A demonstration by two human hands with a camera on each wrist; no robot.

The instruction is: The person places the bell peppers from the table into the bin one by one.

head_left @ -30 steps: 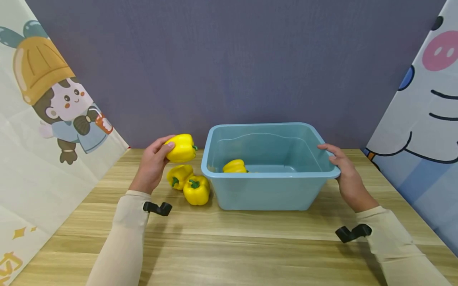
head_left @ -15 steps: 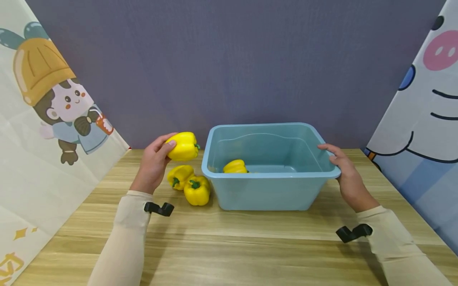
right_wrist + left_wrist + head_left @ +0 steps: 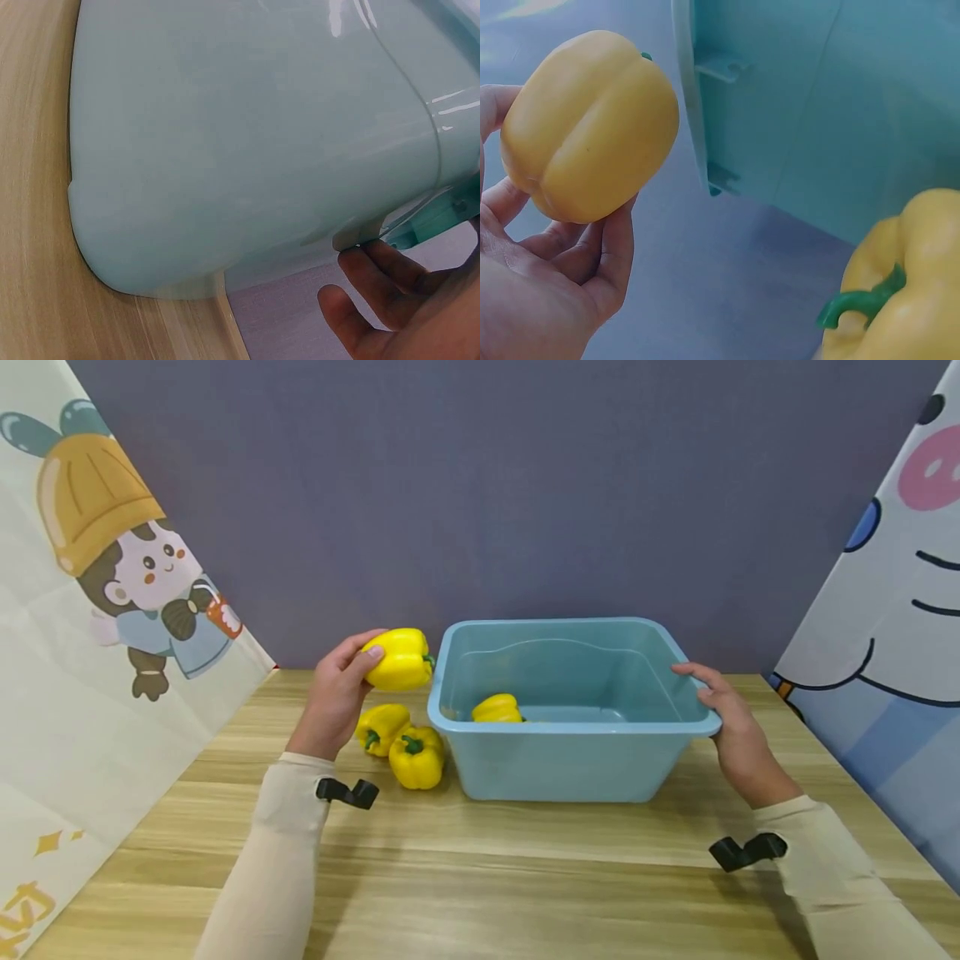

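Observation:
My left hand holds a yellow bell pepper above the table, just left of the blue plastic bin. In the left wrist view, thumb and fingers wrap the held bell pepper from below and the side. Two more yellow bell peppers, one in front and one behind, rest on the table under that hand. Inside the bin lies another yellow bell pepper, its lower part hidden by the front wall. My right hand grips the bin's right rim, with fingertips under the lip in the right wrist view.
The bin stands on a wood-grain table. A dark grey-purple panel rises behind it. Printed cartoon sheets flank the table, one on the left and another on the right. Black mounts sit on both wrists.
My left hand has carried the held bell pepper slightly right and up, closer to the bin's left rim. The right hand keeps its grip on the bin. The head view has shifted slightly.

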